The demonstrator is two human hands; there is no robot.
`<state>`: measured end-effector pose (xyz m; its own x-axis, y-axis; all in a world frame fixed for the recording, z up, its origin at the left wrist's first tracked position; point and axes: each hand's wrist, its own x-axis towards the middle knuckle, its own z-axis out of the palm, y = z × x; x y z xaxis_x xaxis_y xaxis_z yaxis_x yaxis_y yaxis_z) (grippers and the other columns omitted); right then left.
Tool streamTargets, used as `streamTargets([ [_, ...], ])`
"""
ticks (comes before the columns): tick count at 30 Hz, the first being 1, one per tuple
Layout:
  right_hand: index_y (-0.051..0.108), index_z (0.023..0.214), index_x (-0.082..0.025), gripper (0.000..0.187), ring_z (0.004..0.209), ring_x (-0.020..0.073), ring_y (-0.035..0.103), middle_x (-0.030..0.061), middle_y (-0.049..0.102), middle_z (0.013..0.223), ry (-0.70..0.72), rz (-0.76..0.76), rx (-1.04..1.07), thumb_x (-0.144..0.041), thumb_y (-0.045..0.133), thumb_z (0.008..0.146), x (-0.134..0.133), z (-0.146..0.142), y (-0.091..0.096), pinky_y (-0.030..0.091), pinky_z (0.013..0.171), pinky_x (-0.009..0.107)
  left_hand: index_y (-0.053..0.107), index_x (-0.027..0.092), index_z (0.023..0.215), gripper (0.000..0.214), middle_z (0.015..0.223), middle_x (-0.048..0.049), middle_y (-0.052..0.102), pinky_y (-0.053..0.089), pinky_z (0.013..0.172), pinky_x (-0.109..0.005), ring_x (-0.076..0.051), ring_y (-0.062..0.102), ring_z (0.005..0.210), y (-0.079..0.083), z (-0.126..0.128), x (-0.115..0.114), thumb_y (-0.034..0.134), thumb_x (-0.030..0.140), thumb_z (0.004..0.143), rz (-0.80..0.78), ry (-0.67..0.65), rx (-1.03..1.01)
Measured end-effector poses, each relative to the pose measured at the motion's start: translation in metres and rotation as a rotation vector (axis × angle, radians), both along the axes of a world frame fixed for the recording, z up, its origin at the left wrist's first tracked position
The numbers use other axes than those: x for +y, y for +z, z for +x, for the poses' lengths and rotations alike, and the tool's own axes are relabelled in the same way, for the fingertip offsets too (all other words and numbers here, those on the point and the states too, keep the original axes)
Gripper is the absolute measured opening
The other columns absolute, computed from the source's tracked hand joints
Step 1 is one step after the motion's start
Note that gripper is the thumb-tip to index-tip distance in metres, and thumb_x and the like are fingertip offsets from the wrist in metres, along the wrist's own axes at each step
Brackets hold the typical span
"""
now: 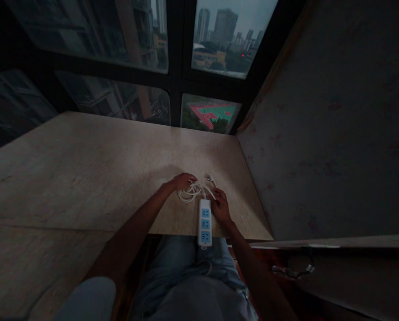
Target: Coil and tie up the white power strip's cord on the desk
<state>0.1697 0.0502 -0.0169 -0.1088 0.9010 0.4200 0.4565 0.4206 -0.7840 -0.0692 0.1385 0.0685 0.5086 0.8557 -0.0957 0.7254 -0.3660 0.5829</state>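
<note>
A white power strip (205, 206) with blue sockets lies lengthwise on the stone-like ledge, its near end sticking out over the front edge. From its far end runs a white cord (187, 196), looped loosely on the surface. My left hand (183, 181) is closed on the cord at the top of the loops. To the right of the strip, my right hand (221, 206) has its fingers closed on a stretch of the same cord; the fingertips are partly hidden. The cord's plug (209, 178) lies just beyond, between both hands.
The ledge (102, 165) reaches to dark-framed windows (175, 80) at the back. A patterned wall (319, 133) bounds the right side. My legs (175, 258) are under the front edge. A dark cable (296, 274) hangs at the lower right.
</note>
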Motion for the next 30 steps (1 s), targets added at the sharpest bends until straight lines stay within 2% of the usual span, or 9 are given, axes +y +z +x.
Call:
streamTargets([
  [4,0.07,0.104,-0.021,0.027,0.118,0.0238,0.05,0.0108,0.058,0.12,-0.023,-0.002,-0.025,-0.028,0.049,0.088,0.002,0.0,-0.003,0.04,0.105,0.043,0.074,0.017,0.1,0.029,0.099,-0.0034,0.074,0.047,0.075,-0.019,-0.014,0.068,0.087,-0.003,-0.007,0.012,0.054,0.012,0.079,-0.056,-0.144,0.047],
  [9,0.068,0.111,-0.02,0.031,0.113,0.0245,0.054,0.0116,0.063,0.116,-0.07,-0.032,-0.077,-0.033,0.047,0.091,0.003,-0.001,-0.002,0.041,0.102,0.044,0.075,0.02,0.093,0.023,0.098,-0.0046,0.074,0.044,0.076,-0.021,-0.016,0.066,0.09,0.0,-0.01,0.014,0.056,0.017,0.08,0.015,-0.168,0.154],
  [15,0.068,0.107,-0.019,0.031,0.108,0.0245,0.056,0.0116,0.065,0.111,-0.093,-0.037,-0.033,-0.036,0.046,0.092,0.003,-0.004,0.002,0.042,0.1,0.043,0.073,0.022,0.095,0.023,0.102,-0.0095,0.071,0.044,0.081,-0.03,-0.024,0.064,0.099,0.005,-0.008,0.001,0.053,0.027,0.085,0.13,-0.041,0.323],
  [21,0.068,0.103,-0.018,0.031,0.103,0.0233,0.058,0.0108,0.066,0.106,-0.126,-0.014,0.03,-0.036,0.045,0.092,0.008,-0.001,0.005,0.045,0.095,0.041,0.068,0.02,0.1,0.027,0.106,-0.0141,0.068,0.043,0.089,-0.036,-0.028,0.06,0.106,0.018,-0.01,-0.005,0.053,0.039,0.088,0.184,0.103,0.387],
  [27,0.065,0.107,-0.019,0.032,0.102,0.0223,0.059,0.0104,0.066,0.109,-0.134,-0.014,0.099,-0.038,0.045,0.093,0.023,0.005,0.023,0.046,0.093,0.039,0.064,0.017,0.11,0.031,0.111,-0.0184,0.066,0.045,0.087,-0.041,-0.032,0.06,0.106,0.025,-0.011,-0.005,0.054,0.033,0.086,0.143,0.273,0.348],
  [30,0.065,0.105,-0.018,0.032,0.1,0.0228,0.061,0.0097,0.067,0.105,-0.143,-0.025,0.125,-0.041,0.047,0.092,0.034,0.008,0.037,0.047,0.091,0.039,0.067,0.016,0.1,0.024,0.105,-0.0181,0.067,0.045,0.086,-0.041,-0.032,0.062,0.103,0.021,-0.014,-0.003,0.058,0.027,0.081,0.093,0.352,0.28],
])
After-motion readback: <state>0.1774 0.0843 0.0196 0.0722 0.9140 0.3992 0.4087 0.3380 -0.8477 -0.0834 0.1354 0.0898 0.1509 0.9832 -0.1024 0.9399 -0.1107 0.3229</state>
